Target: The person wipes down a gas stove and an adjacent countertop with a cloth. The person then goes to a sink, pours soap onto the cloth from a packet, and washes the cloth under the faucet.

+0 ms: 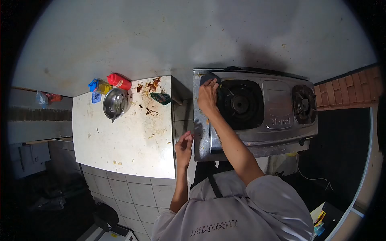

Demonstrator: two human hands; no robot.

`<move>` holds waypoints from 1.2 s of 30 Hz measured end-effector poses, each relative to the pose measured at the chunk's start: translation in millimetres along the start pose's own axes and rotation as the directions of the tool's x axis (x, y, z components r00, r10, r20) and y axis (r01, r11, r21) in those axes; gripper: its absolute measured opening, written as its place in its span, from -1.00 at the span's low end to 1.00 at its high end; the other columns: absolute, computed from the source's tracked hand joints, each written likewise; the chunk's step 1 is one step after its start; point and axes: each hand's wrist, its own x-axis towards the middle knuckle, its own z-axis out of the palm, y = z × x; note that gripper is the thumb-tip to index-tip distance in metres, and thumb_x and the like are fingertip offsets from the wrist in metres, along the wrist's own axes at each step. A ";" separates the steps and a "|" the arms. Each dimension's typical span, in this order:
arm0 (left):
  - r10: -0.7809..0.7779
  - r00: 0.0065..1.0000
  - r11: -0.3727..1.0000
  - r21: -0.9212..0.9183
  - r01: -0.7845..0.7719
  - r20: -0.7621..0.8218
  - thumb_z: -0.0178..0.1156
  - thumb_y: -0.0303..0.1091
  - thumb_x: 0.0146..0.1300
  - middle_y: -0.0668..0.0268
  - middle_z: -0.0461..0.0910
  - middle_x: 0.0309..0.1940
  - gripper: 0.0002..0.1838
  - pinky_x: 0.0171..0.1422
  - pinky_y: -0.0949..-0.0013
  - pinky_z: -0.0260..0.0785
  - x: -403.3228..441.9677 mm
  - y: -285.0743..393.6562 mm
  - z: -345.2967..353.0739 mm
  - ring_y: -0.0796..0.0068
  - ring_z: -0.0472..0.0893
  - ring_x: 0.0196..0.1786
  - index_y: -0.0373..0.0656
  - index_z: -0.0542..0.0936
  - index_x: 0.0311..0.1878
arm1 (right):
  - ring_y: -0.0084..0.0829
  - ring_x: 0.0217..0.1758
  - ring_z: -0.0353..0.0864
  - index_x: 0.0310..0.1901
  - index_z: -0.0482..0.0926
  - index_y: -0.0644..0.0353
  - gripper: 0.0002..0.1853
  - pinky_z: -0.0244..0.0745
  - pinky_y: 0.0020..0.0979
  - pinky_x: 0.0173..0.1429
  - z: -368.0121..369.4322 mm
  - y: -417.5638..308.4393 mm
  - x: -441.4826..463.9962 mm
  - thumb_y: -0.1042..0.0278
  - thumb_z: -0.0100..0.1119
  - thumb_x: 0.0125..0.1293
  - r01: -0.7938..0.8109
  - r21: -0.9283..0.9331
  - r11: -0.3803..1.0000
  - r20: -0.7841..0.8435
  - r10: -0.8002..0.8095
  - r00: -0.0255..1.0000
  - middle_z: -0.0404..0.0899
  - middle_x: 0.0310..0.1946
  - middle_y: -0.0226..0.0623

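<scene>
My right hand (208, 96) reaches to the back left corner of a steel two-burner gas stove (277, 132). Its fingers press on a dark scouring pad or folded cloth (210, 76), the exact kind unclear, beside the large left burner (240, 103). Over the gap between the stove and a white table (132, 152), my left hand (184, 148) hangs near the stove's front left edge. Its fingers are loosely bent and apart, and I see nothing in them.
On the table stand a steel bowl (108, 108) with a spoon, a red squeeze bottle (119, 81) and a yellow bottle with a blue top (100, 86). A dark green crumpled wrapper (161, 98) lies near brown stains. A wall rises behind.
</scene>
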 end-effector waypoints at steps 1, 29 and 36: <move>0.001 1.000 1.000 -0.005 -0.001 -0.003 0.14 -0.35 0.34 0.19 0.61 -0.12 -0.65 0.19 0.42 0.31 0.0 -1.4 -0.3 0.50 0.55 -0.01 -0.35 0.48 0.12 | 0.20 0.12 0.33 0.12 0.18 0.85 -0.30 0.35 -0.19 0.21 -3.3 -1.2 2.9 0.69 0.18 -0.11 0.014 -0.047 0.999 0.032 -0.013 0.999 0.13 0.14 0.66; 0.046 0.994 0.978 -0.197 -0.064 -0.094 0.20 -0.33 0.30 0.17 0.59 -0.10 -0.64 0.17 0.38 0.39 -98.4 -2.9 -11.7 0.43 0.57 -0.03 -0.33 0.50 0.09 | -0.06 0.12 0.49 0.14 0.44 0.27 -0.45 0.31 -0.26 0.25 -46.7 56.2 -188.5 0.74 -0.05 0.03 0.109 0.794 0.598 -0.177 0.056 0.983 0.49 0.04 0.02; -0.043 0.999 0.986 -0.160 0.048 0.031 0.18 -0.26 0.32 0.18 0.57 -0.06 -0.66 0.08 0.42 0.42 -143.3 -43.4 16.6 0.44 0.57 -0.07 -0.23 0.54 0.08 | -0.42 -0.05 0.56 0.06 0.49 0.27 -0.58 0.47 -0.43 0.09 -86.9 101.0 -269.6 0.70 -0.16 0.16 -0.121 0.946 -0.299 0.250 0.441 0.862 0.54 -0.06 -0.24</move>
